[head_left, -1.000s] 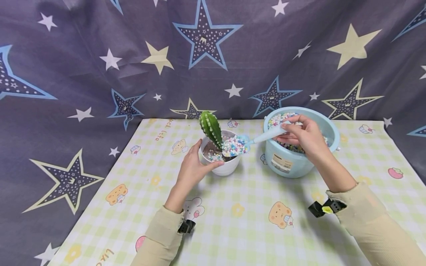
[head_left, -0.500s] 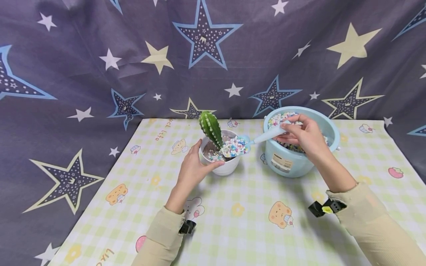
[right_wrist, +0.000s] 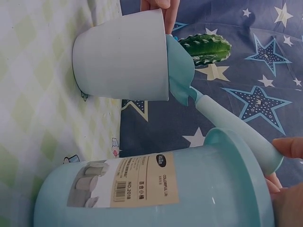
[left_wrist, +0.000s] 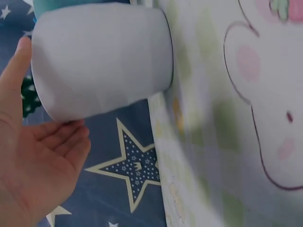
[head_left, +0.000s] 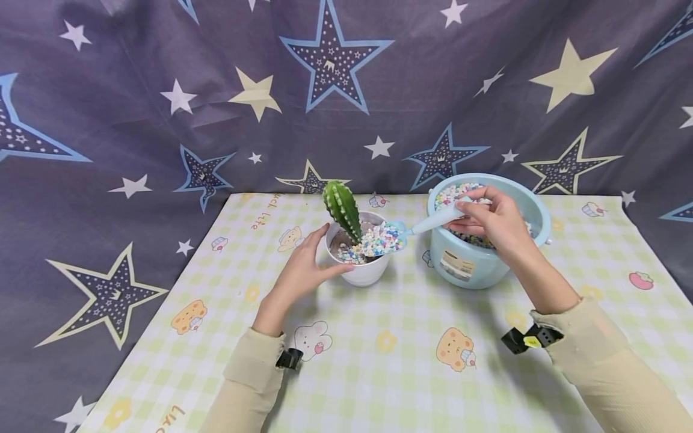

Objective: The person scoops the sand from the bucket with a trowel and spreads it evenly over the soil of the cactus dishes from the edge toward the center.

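Observation:
A white flowerpot (head_left: 364,275) holds a green cactus (head_left: 342,210) and some coloured pebbles on brown soil. My left hand (head_left: 300,270) is at the pot's left side, thumb and fingers spread by its rim. In the left wrist view, a gap shows between the palm and the pot. My right hand (head_left: 500,222) pinches the handle end of a light-blue hand shovel (head_left: 433,221). Its blade, heaped with coloured pebbles (head_left: 382,239), lies over the pot's right rim, beside the cactus. In the right wrist view, the blade (right_wrist: 182,71) is at the pot's mouth.
A light-blue bucket (head_left: 471,270) with more coloured pebbles stands right of the pot, under my right hand. A checked tablecloth (head_left: 379,385) with cartoon prints covers the table. Behind hangs a dark curtain (head_left: 411,72) with stars.
My left hand has loosened and shifted a little left and toward me, its thumb drawing back along the pot. A few pebbles have slipped from the shovel beside the cactus. The right hand stays put.

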{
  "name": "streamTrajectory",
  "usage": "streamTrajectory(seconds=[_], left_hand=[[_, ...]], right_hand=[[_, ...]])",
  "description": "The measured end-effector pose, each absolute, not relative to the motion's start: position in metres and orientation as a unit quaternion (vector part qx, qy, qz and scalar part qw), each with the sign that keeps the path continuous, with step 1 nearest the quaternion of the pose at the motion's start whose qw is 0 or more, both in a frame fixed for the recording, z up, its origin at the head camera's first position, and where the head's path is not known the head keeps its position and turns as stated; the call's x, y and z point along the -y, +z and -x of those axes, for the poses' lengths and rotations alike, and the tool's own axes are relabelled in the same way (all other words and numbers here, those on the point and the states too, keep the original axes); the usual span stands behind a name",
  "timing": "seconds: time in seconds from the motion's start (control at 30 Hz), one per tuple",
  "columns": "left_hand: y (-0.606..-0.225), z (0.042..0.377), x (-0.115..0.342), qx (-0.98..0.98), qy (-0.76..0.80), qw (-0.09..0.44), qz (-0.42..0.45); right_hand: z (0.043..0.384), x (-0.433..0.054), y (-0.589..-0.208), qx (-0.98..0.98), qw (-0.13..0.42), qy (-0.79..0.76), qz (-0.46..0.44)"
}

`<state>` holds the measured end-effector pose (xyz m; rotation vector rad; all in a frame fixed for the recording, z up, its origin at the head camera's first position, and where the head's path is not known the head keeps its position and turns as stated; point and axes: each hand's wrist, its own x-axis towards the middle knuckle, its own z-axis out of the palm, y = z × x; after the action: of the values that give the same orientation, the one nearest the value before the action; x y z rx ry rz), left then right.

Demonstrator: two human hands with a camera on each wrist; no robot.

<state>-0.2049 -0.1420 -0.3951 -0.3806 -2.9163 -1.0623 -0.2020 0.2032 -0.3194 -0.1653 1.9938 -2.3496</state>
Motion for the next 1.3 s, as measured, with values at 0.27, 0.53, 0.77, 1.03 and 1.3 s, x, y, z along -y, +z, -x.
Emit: streamTrajectory(seconds=[0.27, 0.53, 0.77, 1.03, 1.3], left_hand=[[-0.3999, 0.2131, 0.1467, 0.925, -0.353, 0.006, 0.139], [-0.4023, 0.2130, 0.1446, 0.919, -0.370, 0.014, 0.138], [-0.4033, 0.2114, 0.1428, 0.920, -0.369, 0.019, 0.130], [-0.4034, 0.2081, 0.1418, 0.922, -0.369, 0.017, 0.116], [-0.4047, 0.2063, 0.1411, 0.923, -0.368, 0.016, 0.106]], right_hand=[[0.2015, -0.2023, -0.3218, -0.646, 0.025, -0.761, 0.061], [0.2004, -0.2039, -0.3195, -0.645, 0.023, -0.761, 0.065], [0.2004, -0.2031, -0.3173, -0.643, 0.019, -0.763, 0.062], [0.2004, -0.2016, -0.3166, -0.652, 0.011, -0.755, 0.072], [0.1997, -0.2013, -0.3156, -0.659, 0.008, -0.748, 0.077]])
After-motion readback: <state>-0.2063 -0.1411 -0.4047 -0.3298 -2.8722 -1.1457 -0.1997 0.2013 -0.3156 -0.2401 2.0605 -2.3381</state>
